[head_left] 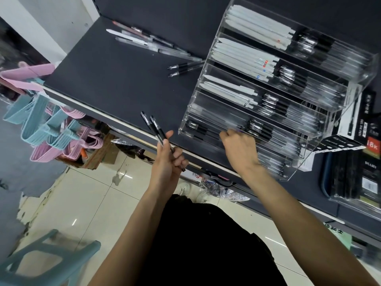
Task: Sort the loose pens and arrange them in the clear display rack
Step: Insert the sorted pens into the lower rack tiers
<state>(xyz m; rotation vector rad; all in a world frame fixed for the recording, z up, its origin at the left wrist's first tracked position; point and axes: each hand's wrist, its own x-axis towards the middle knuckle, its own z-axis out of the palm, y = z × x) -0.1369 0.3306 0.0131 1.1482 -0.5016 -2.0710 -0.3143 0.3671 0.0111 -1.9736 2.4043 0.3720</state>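
The person's left hand (168, 156) is curled around two black-capped clear-barrelled gel pens (155, 129), held just off the front edge of the dark grey shelf top (115, 79), their capped ends pointing up and away from the body. The right hand (239, 150) reaches into the lowest front tier of the clear acrylic stepped display rack (288, 85), knuckles up and fingers bent downward; the hand is blurred, so whether it holds a pen cannot be told.

The rack stands on the right part of the shelf top. Its upper tiers hold rows of white flat-bodied pens (253, 56) on the left and black-grip clear pens (286, 76) on the right; the lower tiers hold mostly black-grip clear pens lying side by side.

Loose pens remain on the shelf top: a slanted cluster of clear and white pens (148, 42) toward the back, and two black-grip pens (185, 69) lying just left of the rack.

Right of the rack sit black boxed notebooks (362, 176). Pink and blue plastic hangers (47, 129) hang below the shelf on the left, above a pale tiled floor (86, 203), and a teal plastic stool (47, 259) stands at the lower left.
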